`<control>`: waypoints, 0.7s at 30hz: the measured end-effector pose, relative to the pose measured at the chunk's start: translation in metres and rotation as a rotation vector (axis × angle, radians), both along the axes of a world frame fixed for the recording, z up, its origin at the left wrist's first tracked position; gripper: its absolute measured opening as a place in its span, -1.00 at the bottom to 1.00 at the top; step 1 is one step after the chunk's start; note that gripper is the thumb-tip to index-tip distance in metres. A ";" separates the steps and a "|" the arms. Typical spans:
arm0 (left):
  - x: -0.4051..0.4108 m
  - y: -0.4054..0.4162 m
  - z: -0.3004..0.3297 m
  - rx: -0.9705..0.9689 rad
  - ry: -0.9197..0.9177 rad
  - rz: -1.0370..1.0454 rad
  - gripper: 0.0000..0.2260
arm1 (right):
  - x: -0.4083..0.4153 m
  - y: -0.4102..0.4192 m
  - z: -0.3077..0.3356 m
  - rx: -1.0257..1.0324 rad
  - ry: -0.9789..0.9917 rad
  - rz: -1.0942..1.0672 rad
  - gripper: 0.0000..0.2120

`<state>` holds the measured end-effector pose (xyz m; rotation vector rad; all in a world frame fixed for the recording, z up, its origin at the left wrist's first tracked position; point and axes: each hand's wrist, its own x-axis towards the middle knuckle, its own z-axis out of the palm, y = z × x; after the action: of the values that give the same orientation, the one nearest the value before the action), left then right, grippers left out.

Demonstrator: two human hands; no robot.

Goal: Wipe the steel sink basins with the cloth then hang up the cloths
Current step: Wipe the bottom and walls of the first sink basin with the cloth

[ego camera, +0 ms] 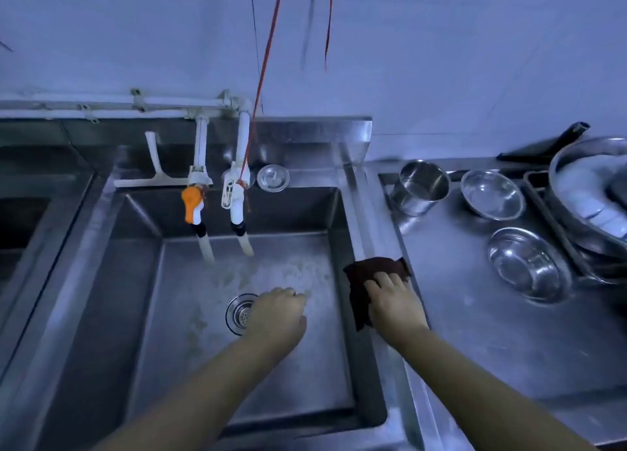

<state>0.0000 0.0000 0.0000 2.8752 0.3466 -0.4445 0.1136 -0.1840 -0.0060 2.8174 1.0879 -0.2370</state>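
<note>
Head view: the right hand lies on a dark cloth draped over the right rim of the steel sink basin. Its fingers rest fairly straight on top of the fabric, pressing it to the rim rather than curling round it. Part of the cloth spreads ahead of the fingertips onto the edge of the tabletop; the rest hangs below the palm down the basin's inner wall.

The left hand hangs over the basin floor with its fingers curled under; whether they hold anything cannot be told. The drain strainer sits just left of those knuckles. Both taps run beyond the left fingers, and foamy water spreads on the floor between the spouts and the hand.

Off to the right of the cloth-hand fingers, well apart, stand a steel pot, two steel bowls and a large basin of dishes. A white squeegee leans on the back ledge.

The step in hand looks like wiping the rim and right wall, still within the wiping stage. Next, the cloth probably needs dragging along the rim or down onto the wet floor, keeping flat pressure so it does not slide off. Hanging up has not begun; a second basin sits further left.
</note>
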 end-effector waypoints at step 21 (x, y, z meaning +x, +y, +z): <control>0.106 -0.064 -0.072 -0.167 -0.221 0.051 -0.91 | 0.063 -0.017 -0.037 0.229 -0.091 0.128 -0.69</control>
<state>0.1057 -0.0637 -0.0716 2.7106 0.3268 -0.1362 0.1767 -0.2015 -0.0428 2.9025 1.3476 0.0302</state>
